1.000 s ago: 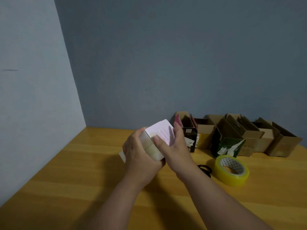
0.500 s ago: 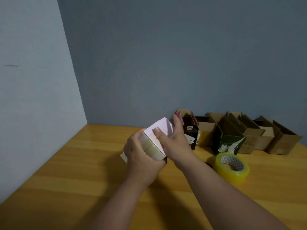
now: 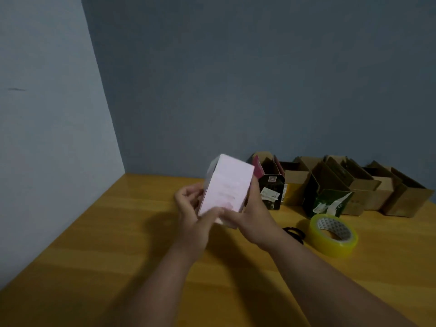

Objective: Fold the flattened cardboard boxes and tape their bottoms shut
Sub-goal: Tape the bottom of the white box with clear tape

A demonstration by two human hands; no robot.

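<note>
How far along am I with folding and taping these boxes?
Done, it seems: a row of folded brown cardboard boxes stands open-topped along the wall; their bottoms are hidden. In hand: the pale pink box, held by left hand and right hand. Left: no flat boxes are visible. The yellow tape roll lies idle.

You've turned the pink box (image 3: 225, 187) upright since a second ago: its broad pale face now looks at you, standing tall between your fingers. Your left hand (image 3: 192, 208) has slid to its left edge, and your right hand (image 3: 253, 212) now cradles the lower right.
</note>
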